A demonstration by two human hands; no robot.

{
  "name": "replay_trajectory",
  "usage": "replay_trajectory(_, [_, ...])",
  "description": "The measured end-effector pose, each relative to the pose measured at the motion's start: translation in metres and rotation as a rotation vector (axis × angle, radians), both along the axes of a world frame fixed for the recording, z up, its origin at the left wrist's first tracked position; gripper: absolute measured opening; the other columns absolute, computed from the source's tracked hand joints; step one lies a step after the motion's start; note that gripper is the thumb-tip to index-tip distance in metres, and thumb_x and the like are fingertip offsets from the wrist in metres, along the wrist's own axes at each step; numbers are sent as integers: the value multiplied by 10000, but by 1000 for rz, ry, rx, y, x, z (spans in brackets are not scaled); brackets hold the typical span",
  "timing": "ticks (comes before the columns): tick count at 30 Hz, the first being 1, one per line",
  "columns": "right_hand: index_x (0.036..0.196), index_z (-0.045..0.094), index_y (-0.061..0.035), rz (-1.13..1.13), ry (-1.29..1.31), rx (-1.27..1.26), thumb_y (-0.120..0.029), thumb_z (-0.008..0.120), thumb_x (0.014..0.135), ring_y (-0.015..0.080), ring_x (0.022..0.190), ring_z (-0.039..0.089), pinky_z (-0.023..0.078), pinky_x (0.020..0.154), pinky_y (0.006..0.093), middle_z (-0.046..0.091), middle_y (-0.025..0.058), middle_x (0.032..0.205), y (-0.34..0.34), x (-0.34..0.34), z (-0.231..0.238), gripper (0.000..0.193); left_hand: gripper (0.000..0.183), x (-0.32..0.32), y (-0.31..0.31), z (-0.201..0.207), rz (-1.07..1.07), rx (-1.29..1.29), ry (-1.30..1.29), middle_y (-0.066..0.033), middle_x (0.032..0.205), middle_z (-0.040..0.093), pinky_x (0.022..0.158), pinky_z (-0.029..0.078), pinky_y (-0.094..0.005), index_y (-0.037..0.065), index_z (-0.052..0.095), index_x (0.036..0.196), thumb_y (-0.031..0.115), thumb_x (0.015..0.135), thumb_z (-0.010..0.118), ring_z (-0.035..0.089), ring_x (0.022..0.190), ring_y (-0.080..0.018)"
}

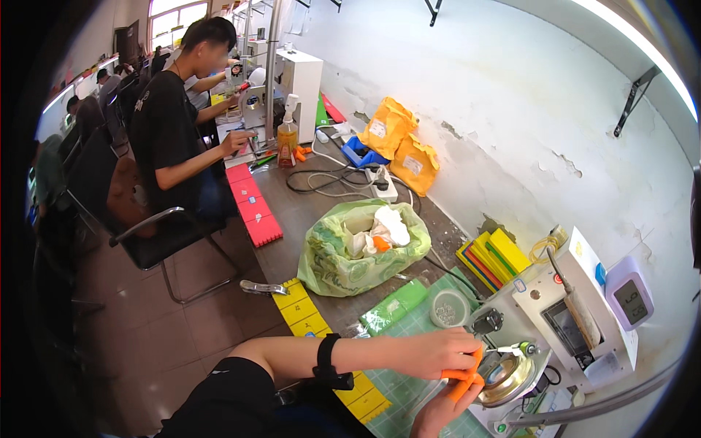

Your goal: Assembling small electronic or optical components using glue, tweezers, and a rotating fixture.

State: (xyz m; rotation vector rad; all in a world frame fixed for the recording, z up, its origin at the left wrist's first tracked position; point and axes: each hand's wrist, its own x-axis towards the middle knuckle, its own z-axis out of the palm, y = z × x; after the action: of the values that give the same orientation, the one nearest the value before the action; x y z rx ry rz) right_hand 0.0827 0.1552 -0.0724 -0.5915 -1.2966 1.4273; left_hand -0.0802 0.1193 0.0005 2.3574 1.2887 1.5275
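Both my hands meet at the lower right, close to a shiny gold-coloured round disc (502, 385) on a bench machine. My left hand (438, 353) comes in from the left, with a black band (328, 359) round its forearm. Its fingers are bent and pressed together. Below it, my right hand (437, 411) reaches up from the lower edge, with fingertips closed toward the left ones. Orange coverings, like finger cots (464, 381), show at the fingertips. Whatever sits between the fingers is too small or hidden to name.
A green cutting mat (409, 339) carries a round clear tub (449, 308) and a green packet (394, 305). Yellow strips (303, 315) line the table's edge. A green plastic bag (328, 255) stands beyond. A white control box (577, 303) is at right. Another person (179, 131) sits farther left.
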Motion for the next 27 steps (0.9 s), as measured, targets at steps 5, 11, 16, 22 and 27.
replay_trajectory(5, [1279,534,-50,197,256,-244,-283,494,1109,137,1186,540,442,960,276,580,53,1235,11,15,-6,291,130,-6,11,5,-119,-25,-119,-73,942,614,1166,397,-501,52,629,899,147,952,699,614,917,-280])
replay_trajectory(11, [1134,678,-50,359,-92,-428,-396,503,1100,170,839,664,528,741,290,699,70,962,-21,92,9,388,78,-5,11,13,-261,-200,-276,-61,995,713,1172,432,-474,34,694,989,109,971,704,693,941,-277])
replay_trajectory(16, [922,672,-19,-20,-542,-38,-314,665,1017,240,749,671,525,674,349,679,86,789,-33,174,50,310,143,-12,25,9,-224,-291,-293,-76,1051,754,898,553,-345,42,719,1090,89,955,722,727,983,-206])
replay_trajectory(22, [1236,596,-13,-968,-367,471,-128,640,1026,147,951,583,474,864,275,628,86,1121,39,275,100,243,68,-20,21,12,-183,-343,-421,-109,947,754,1110,470,-574,2,690,935,-9,878,727,722,895,-243])
replay_trajectory(27, [1429,530,-44,-1061,-628,236,-156,714,992,106,957,567,479,857,266,616,63,1213,64,319,118,487,98,-9,37,10,-228,-310,-405,-108,972,690,1113,460,-584,-13,656,904,6,865,743,687,934,-253])
